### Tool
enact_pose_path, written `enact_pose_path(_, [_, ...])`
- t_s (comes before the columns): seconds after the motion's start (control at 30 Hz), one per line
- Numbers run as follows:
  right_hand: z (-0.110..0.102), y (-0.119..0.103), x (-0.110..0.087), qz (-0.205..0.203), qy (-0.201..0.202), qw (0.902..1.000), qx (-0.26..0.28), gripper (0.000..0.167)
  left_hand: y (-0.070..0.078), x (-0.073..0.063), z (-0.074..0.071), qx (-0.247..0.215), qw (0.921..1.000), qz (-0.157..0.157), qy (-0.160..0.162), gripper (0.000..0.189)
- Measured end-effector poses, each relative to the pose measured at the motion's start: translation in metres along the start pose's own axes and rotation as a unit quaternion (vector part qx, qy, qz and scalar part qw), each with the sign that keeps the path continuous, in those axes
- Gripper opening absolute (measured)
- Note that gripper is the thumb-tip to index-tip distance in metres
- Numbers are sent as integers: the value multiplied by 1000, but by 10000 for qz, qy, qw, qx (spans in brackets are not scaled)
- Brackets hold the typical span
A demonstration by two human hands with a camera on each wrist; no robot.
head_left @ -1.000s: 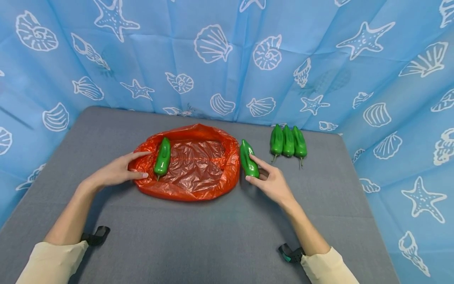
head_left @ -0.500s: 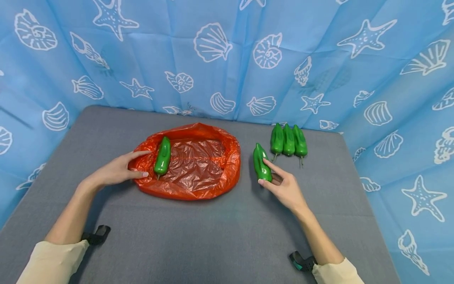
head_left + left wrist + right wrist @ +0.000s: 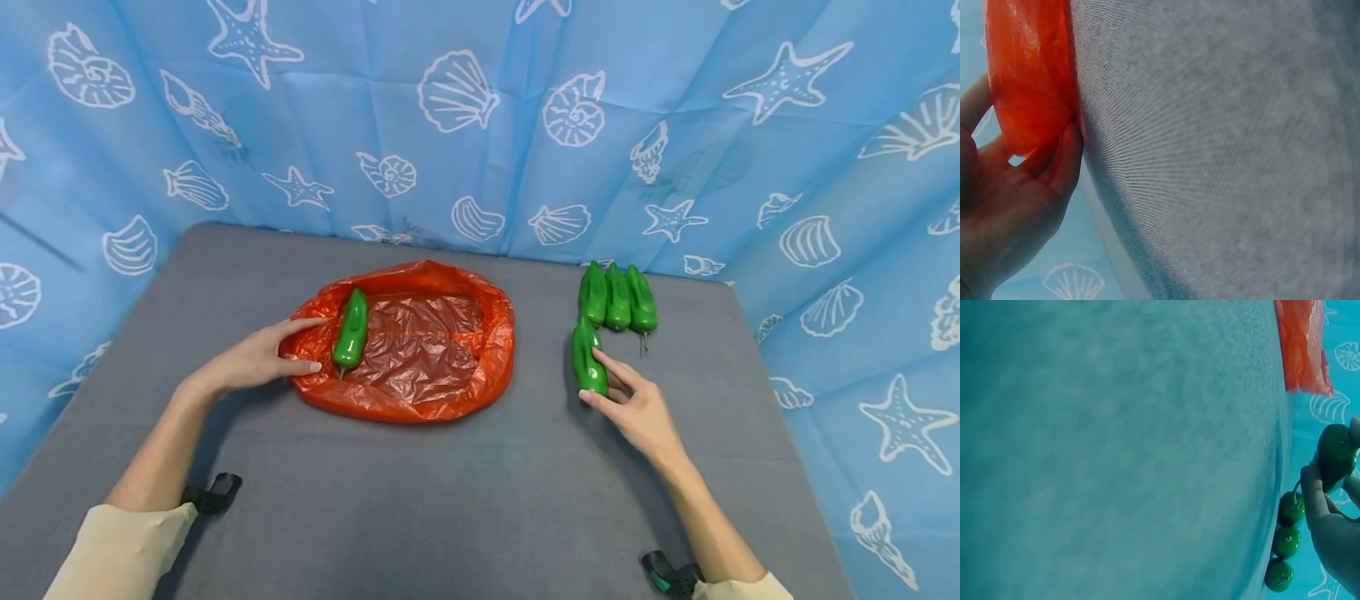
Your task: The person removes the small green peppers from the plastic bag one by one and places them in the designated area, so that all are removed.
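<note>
A red plastic bag (image 3: 405, 408) lies with its mouth spread wide on the grey table, and one green pepper (image 3: 351, 329) rests inside its left end. My left hand (image 3: 258, 358) holds the bag's left rim, thumb and fingers around the edge; the left wrist view shows the fingers (image 3: 1067, 164) against the red plastic (image 3: 1032, 69). Another green pepper (image 3: 588, 358) is pinched between thumb and fingers of my right hand (image 3: 637, 412), tip pointing away from me. Seen in the right wrist view, this pepper (image 3: 1335, 456) is held up above the tabletop.
Three green peppers (image 3: 618, 304) lie side by side at the back right, stems toward me, just beyond the held one. A blue curtain (image 3: 480, 125) with white shells and starfish hangs along the table's back edge. The grey tabletop (image 3: 442, 508) stretches in front.
My right hand has carried its pepper rightward from beside the bag's right rim to just in front of the three peppers. The left hand stays at the bag's rim.
</note>
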State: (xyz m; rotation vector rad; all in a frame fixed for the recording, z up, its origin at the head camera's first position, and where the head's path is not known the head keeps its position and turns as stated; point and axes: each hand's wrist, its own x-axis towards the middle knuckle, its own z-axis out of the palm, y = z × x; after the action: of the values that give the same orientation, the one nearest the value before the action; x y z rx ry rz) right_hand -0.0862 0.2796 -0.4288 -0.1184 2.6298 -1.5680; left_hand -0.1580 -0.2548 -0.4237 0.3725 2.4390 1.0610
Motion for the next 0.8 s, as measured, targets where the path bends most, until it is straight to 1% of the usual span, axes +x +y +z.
enact_pose_path(0.23, [-9,6,-5,272,130,9994,-144,69,1,3,-2,-83,9999,-30,-51,78])
enact_pose_path(0.5, [-20,13,-4,580,152,9951,-781,70,1,4,-2,-48,9999,-100,-59,79])
enact_pose_path(0.67, [-21,15,-3,653,158,9933,-940,70,0,1,0,-22,9998,-210,-64,80])
enact_pose_path(0.8, [-19,17,-1,629,202,9921,-1069,69,-1,0,0,-20,9998,-210,-55,80])
